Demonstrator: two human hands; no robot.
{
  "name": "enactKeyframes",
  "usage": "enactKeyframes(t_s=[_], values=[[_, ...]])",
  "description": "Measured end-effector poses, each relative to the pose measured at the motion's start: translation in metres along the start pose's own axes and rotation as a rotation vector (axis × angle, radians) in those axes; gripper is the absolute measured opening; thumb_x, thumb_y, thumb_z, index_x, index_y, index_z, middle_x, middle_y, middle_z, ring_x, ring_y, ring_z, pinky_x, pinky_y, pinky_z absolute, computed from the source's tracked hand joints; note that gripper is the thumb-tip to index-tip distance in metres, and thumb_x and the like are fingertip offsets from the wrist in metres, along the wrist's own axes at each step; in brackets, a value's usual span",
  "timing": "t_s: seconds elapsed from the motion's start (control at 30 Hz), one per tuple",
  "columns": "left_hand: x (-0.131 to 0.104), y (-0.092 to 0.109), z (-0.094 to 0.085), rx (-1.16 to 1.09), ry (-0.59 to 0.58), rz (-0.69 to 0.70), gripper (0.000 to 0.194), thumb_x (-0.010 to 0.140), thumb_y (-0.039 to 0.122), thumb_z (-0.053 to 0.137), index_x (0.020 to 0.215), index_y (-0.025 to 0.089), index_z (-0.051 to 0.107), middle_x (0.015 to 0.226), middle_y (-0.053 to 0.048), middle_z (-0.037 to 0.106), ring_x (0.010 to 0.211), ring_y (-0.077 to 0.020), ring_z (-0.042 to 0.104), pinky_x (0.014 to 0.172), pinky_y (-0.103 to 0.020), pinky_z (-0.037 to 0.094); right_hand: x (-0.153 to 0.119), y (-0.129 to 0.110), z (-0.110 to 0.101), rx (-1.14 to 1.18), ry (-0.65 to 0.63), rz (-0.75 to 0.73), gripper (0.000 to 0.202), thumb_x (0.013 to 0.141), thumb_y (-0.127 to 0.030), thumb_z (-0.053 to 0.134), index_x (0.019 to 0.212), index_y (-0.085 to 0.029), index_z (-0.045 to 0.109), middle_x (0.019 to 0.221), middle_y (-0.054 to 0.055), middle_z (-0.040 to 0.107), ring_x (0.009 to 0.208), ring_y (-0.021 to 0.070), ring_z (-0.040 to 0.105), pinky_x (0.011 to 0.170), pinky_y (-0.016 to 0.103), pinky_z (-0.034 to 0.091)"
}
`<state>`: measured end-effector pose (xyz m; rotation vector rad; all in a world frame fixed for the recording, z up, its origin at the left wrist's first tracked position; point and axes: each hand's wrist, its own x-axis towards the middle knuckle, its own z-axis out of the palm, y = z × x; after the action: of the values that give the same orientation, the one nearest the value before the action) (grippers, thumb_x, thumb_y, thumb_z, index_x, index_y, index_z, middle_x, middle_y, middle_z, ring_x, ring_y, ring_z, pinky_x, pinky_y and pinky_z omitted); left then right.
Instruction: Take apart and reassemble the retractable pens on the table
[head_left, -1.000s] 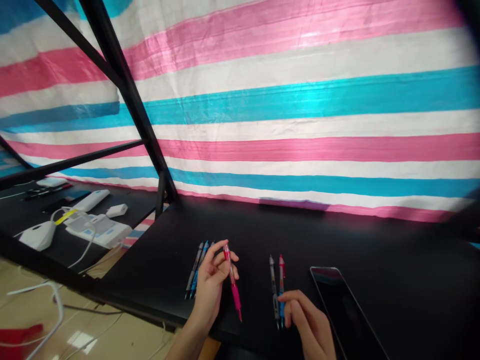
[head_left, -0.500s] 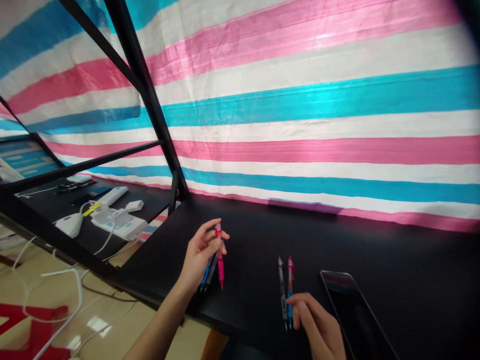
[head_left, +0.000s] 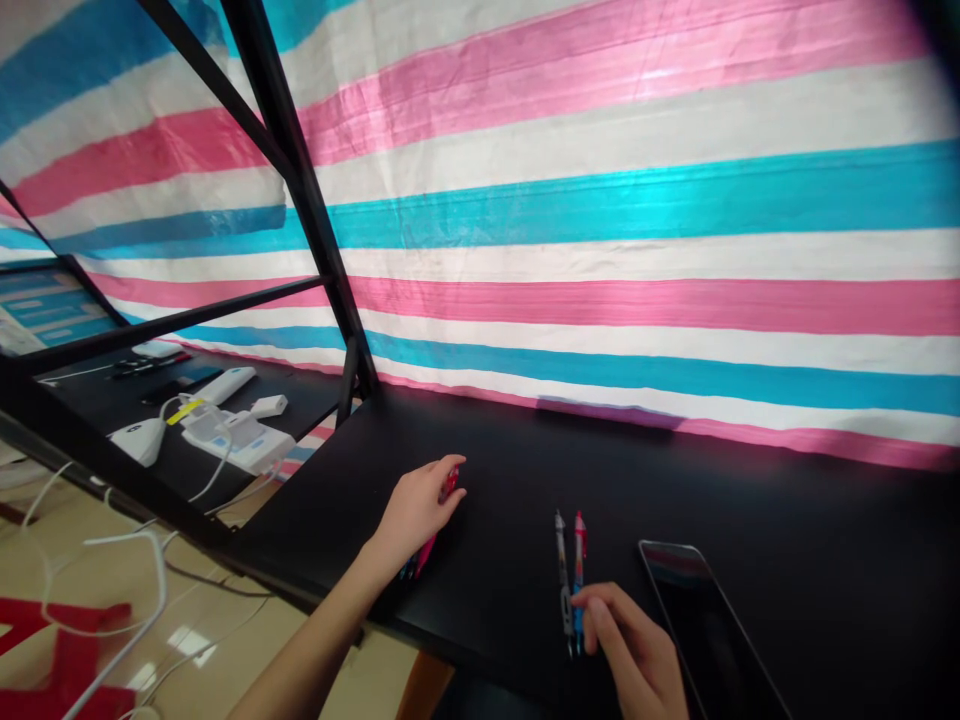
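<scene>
My left hand [head_left: 420,505] is low over the left part of the black table [head_left: 510,480], back of the hand upward. Its thumb and forefinger are spread, and a pink pen [head_left: 426,553] with a red top lies slanted beneath the palm, partly covered. Dark and blue pens [head_left: 407,570] beside it are mostly hidden by the hand. At the front, my right hand [head_left: 634,640] has its fingers curled, the forefinger tip against a blue pen [head_left: 580,560] with a red top. A grey pen [head_left: 562,570] lies just left of that one, nearly parallel.
A dark phone [head_left: 705,620] lies right of my right hand. Striped sheeting [head_left: 600,300] hangs behind the table. Left, a black metal frame [head_left: 315,230] stands before another table with a white power strip [head_left: 240,440], chargers and cables [head_left: 150,560] trailing to the floor.
My left hand has lowered and turned palm down, laying the pink pen toward the darker pens and parting its fingers. My right hand has hardly moved.
</scene>
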<state>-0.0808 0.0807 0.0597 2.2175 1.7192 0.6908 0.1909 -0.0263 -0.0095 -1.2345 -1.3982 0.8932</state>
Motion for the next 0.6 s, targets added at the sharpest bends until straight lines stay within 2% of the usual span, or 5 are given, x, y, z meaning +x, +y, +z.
enactKeyframes(t_s=[0.13, 0.3, 0.4, 0.53, 0.6], values=[[0.001, 0.000, 0.004, 0.182, -0.034, 0.045, 0.036, 0.086, 0.019, 0.065, 0.122, 0.020, 0.066, 0.105, -0.011, 0.069, 0.102, -0.0299, 0.062, 0.091, -0.042, 0.049, 0.000, -0.004, 0.000, 0.009, 0.004, 0.009, 0.037, 0.099, -0.045, 0.053, 0.076, -0.021, 0.069, 0.060, -0.001, 0.054, 0.055, 0.0159, 0.055, 0.053, 0.022, 0.043], [0.001, -0.006, 0.009, 0.322, -0.084, 0.104, 0.029, 0.086, 0.017, 0.067, 0.115, 0.019, 0.069, 0.103, -0.010, 0.066, 0.103, -0.0299, 0.059, 0.091, -0.042, 0.048, 0.002, -0.009, 0.001, 0.016, 0.030, -0.006, 0.039, 0.098, -0.046, 0.054, 0.073, -0.021, 0.069, 0.057, -0.001, 0.053, 0.053, 0.0156, 0.054, 0.051, 0.022, 0.043], [-0.002, -0.007, 0.008, 0.363, -0.081, 0.121, 0.029, 0.088, 0.017, 0.065, 0.118, 0.018, 0.067, 0.107, -0.011, 0.064, 0.103, -0.0304, 0.058, 0.089, -0.042, 0.048, 0.003, -0.009, 0.001, 0.035, 0.041, -0.008, 0.039, 0.098, -0.046, 0.054, 0.073, -0.021, 0.069, 0.057, -0.001, 0.053, 0.053, 0.0151, 0.053, 0.051, 0.022, 0.043], [-0.013, 0.009, 0.015, 0.358, -0.060, 0.153, 0.032, 0.092, 0.018, 0.059, 0.124, 0.020, 0.064, 0.111, -0.010, 0.064, 0.104, -0.0298, 0.057, 0.089, -0.044, 0.048, 0.002, -0.003, 0.002, 0.095, 0.092, -0.012, 0.039, 0.099, -0.046, 0.054, 0.075, -0.020, 0.071, 0.058, -0.001, 0.052, 0.054, 0.0146, 0.052, 0.052, 0.022, 0.042], [-0.021, 0.027, 0.024, 0.297, -0.046, 0.244, 0.034, 0.094, 0.015, 0.055, 0.126, 0.022, 0.061, 0.115, -0.009, 0.065, 0.106, -0.0276, 0.057, 0.091, -0.042, 0.047, 0.000, 0.000, 0.003, 0.140, 0.166, -0.006, 0.037, 0.100, -0.044, 0.055, 0.077, -0.020, 0.071, 0.059, -0.002, 0.050, 0.055, 0.0143, 0.050, 0.053, 0.023, 0.041]])
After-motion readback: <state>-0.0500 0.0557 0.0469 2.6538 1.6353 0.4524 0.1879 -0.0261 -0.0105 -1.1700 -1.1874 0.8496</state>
